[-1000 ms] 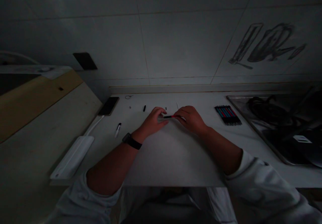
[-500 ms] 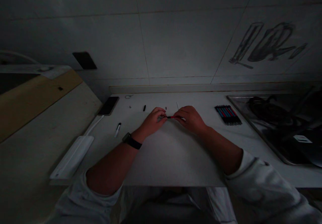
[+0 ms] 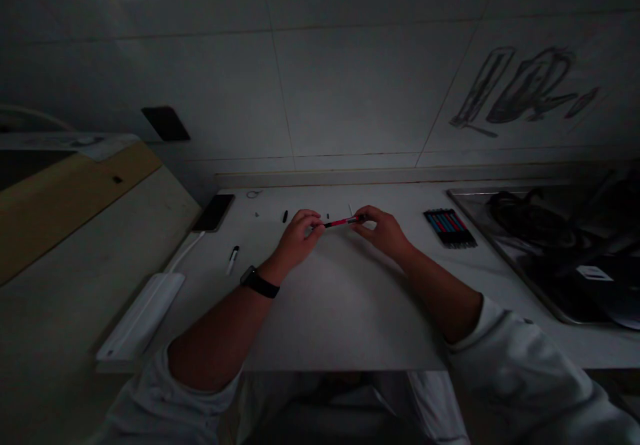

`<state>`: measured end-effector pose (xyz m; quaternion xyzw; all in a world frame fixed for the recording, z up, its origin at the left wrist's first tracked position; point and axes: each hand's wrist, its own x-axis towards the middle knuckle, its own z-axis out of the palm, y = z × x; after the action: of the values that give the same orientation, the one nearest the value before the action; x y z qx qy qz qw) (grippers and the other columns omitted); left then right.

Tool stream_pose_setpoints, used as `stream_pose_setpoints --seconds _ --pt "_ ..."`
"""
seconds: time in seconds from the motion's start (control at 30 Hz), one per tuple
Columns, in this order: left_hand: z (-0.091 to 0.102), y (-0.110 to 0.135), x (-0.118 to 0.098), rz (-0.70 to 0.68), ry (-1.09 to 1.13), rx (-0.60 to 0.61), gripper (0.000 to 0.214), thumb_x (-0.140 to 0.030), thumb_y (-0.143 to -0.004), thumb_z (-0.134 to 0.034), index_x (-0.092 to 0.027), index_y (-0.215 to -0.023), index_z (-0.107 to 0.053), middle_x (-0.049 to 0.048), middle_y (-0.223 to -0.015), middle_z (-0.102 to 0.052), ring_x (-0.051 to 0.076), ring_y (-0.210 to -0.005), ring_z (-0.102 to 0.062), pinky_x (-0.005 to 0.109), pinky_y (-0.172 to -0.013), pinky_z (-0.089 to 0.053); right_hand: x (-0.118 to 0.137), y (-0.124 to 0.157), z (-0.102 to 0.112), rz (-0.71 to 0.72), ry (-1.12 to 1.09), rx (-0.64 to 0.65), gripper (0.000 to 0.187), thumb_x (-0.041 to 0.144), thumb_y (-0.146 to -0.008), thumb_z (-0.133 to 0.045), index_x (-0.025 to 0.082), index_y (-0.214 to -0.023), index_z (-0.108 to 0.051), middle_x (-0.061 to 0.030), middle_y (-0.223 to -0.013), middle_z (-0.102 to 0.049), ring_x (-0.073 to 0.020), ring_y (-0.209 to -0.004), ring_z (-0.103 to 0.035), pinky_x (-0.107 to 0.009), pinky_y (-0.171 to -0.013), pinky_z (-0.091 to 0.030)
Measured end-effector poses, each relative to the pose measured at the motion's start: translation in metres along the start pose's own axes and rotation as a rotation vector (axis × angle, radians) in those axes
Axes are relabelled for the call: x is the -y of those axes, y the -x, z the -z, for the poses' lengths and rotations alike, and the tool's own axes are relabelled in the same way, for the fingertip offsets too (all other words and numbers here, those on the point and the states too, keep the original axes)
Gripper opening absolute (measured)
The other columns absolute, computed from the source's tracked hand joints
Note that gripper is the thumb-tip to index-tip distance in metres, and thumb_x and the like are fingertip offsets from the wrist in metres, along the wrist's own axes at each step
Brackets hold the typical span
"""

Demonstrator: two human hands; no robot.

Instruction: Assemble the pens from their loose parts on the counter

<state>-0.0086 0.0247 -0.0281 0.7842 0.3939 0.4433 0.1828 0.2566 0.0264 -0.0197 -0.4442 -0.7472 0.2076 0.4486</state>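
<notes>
A thin red-and-black pen (image 3: 340, 222) is held level between my two hands, just above the white worktop (image 3: 345, 305). My left hand (image 3: 299, 236) pinches its left end between thumb and fingers. At the other end, my right hand (image 3: 383, 232) grips the pen's dark tip with thumb and fingertips. Just beyond the hands lie a tiny black piece (image 3: 328, 216), a thin white stick (image 3: 351, 210) and a small black cap-like piece (image 3: 285, 216).
To the right lies a row of several blue and red pens (image 3: 450, 228), beside a metal-rimmed hob (image 3: 505, 258). On the left are a phone (image 3: 214, 212), a black-and-white marker (image 3: 233, 260), a white power strip (image 3: 143, 315) and a small ring (image 3: 253, 194).
My right hand has slid outward along the pen, so more of its red barrel shows. The pen's right end has tilted up slightly. My left hand keeps its pinch.
</notes>
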Motion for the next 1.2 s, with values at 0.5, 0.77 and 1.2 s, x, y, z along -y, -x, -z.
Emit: stream_pose_setpoints --seconds 0.5,0.77,1.2 --pt "-0.009 0.01 -0.007 -0.046 0.04 0.263 0.009 -0.029 -0.09 -0.075 -0.021 -0.093 -0.072 0.0079 -0.124 -0.06 0.023 -0.121 -0.062 0.046 -0.111 -0.05 0.024 0.003 -0.015 -0.261 -0.76 0.122 0.03 0.042 -0.076 -0.087 0.023 -0.089 -0.067 0.0002 -0.091 -0.069 -0.0156 -0.085 -0.066 -0.034 -0.084 -0.057" --pt "0.0 0.01 -0.015 -0.047 -0.021 0.361 0.024 -0.043 -0.099 -0.064 -0.024 -0.112 -0.071 0.0092 -0.131 -0.057 0.026 -0.13 -0.058 0.047 -0.114 -0.049 0.029 -0.002 -0.003 -0.307 -0.845 0.035 0.038 0.05 -0.079 -0.082 0.024 -0.091 -0.058 -0.0019 -0.099 -0.074 -0.018 -0.091 -0.07 -0.04 -0.086 -0.06" --pt "-0.001 0.008 -0.01 -0.026 -0.1 0.329 0.025 -0.043 -0.1 -0.058 -0.024 -0.109 -0.072 0.0086 -0.128 -0.058 0.025 -0.125 -0.061 0.047 -0.112 -0.051 -0.016 -0.024 0.062 -0.225 -0.444 -0.372 0.048 0.045 -0.08 -0.076 0.032 -0.121 -0.055 0.0048 -0.088 -0.06 -0.0133 -0.073 -0.062 -0.027 -0.063 -0.058"
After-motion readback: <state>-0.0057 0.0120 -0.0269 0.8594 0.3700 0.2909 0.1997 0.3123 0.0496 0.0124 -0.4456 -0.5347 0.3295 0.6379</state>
